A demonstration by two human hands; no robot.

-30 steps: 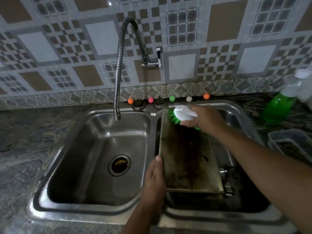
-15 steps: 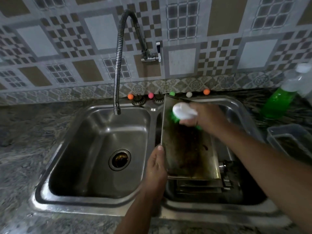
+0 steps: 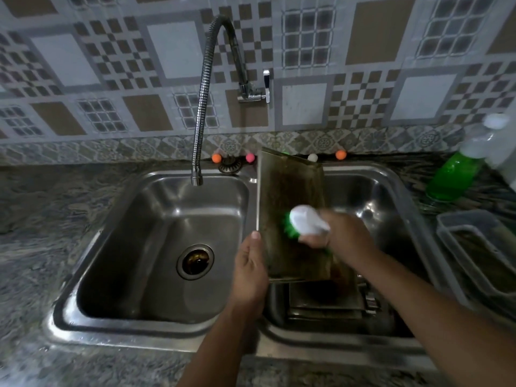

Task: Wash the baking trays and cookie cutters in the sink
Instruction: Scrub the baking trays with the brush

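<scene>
A stained metal baking tray (image 3: pixel 289 191) stands tilted on end in the right basin of the double sink (image 3: pixel 156 328). My left hand (image 3: pixel 250 268) grips its lower left edge. My right hand (image 3: pixel 339 236) is shut on a white scrub brush (image 3: pixel 305 220) with green bristles, pressed on the tray's lower middle. More trays (image 3: pixel 324 300) lie stacked under it on the basin floor. No cookie cutters can be made out.
The flexible faucet (image 3: pixel 201 129) hangs over the left basin with its drain (image 3: pixel 195 261); no water runs. A green soap bottle (image 3: pixel 458 174) and a clear plastic container (image 3: pixel 485 247) stand on the right counter. Small coloured balls (image 3: pixel 216 157) line the sink's back edge.
My right hand has drawn the brush down the tray from its top edge toward the lower middle. The left hand keeps its grip on the tray's edge.
</scene>
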